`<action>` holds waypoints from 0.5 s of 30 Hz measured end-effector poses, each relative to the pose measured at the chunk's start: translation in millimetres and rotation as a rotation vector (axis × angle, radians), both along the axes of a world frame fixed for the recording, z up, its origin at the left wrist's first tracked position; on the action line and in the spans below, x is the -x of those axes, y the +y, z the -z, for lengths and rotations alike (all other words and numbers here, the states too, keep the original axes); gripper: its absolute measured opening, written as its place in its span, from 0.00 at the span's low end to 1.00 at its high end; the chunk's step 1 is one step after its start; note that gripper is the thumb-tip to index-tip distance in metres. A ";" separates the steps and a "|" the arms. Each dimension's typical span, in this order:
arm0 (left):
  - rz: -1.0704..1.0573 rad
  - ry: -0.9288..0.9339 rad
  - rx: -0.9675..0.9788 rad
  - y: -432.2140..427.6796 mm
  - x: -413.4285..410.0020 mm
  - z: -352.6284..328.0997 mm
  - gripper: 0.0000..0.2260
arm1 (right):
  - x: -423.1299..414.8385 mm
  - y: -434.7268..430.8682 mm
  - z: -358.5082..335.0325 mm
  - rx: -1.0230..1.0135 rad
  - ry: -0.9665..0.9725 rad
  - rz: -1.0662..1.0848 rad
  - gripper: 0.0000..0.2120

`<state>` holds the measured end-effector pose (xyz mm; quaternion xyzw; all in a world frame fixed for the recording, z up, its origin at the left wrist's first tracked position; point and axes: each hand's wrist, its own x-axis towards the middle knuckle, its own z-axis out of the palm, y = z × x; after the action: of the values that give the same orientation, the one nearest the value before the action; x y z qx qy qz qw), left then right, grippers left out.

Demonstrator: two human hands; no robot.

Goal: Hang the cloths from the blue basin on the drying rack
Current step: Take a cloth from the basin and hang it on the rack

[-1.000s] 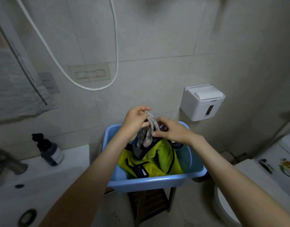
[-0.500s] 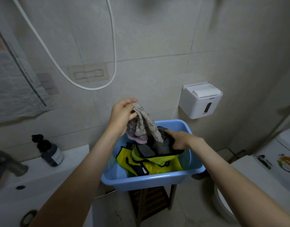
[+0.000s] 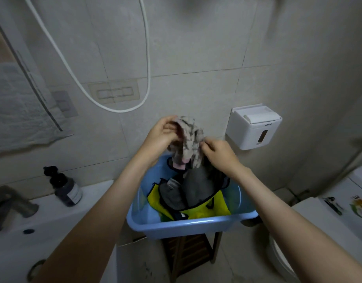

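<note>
- The blue basin (image 3: 192, 223) sits on a small wooden stool (image 3: 188, 256), and its near rim seems to overhang the stool. A hard upward tug on anything snagged inside could slide or tip it off.
- The drying rack is not in view, so the cloth must be carried out of this corner. If the cloth is wet, a trailing end could drip on the floor or brush the toilet (image 3: 329, 221) to the right.
- A yellow garment (image 3: 214, 207) and a dark grey garment (image 3: 198, 188) lie heaped together in the basin. The dark one rises toward the lifted cloth, and I cannot tell whether the two are tangled. If they are, it may come up too and flop over the rim.
- The grey patterned cloth (image 3: 188, 139) is held bunched above the basin's far side, its pink-edged lower end hanging just over the heap. Hung in that state it would likely slip off a rail, so it needs spreading first.
- The left hand (image 3: 163, 135) grips the cloth's top fold, fingers curled round it.
- The right hand (image 3: 219, 154) pinches its side edge. That light pinch is the weak point: pulling the cloth open could free the edge and drop it back into the basin.
</note>
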<state>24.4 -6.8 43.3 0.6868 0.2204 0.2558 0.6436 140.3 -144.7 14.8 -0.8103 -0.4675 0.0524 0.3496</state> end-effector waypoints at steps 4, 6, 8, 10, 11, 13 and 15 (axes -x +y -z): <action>-0.012 0.280 -0.267 -1.7 1.0 14.3 0.26 | -0.3 6.5 -17.7 -0.204 0.059 0.013 0.16; 0.001 0.307 -0.283 -4.7 1.2 14.9 0.27 | 0.8 8.1 -26.0 -0.266 0.074 0.000 0.18; 0.036 0.313 -0.266 -7.4 -0.2 12.6 0.31 | 0.0 7.7 -30.3 -0.300 0.108 -0.020 0.18; 0.078 0.232 -0.184 -8.3 -4.8 10.2 0.28 | -1.7 7.1 -30.9 -0.316 0.153 -0.042 0.15; 0.059 0.201 -0.160 -8.0 -7.4 10.1 0.25 | -1.9 6.9 -29.2 -0.322 0.208 -0.063 0.13; -0.014 0.188 -0.196 -8.6 -9.3 8.8 0.19 | -2.2 4.2 -25.0 -0.303 0.388 -0.133 0.05; -0.012 0.202 -0.182 -8.9 -10.6 10.7 0.17 | -2.9 -1.2 -19.3 -0.210 0.435 -0.171 0.21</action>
<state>34.9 -15.7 32.6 0.7635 0.2640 0.2079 0.5516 143.2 -145.8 34.1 -0.6967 -0.4511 0.2062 0.5183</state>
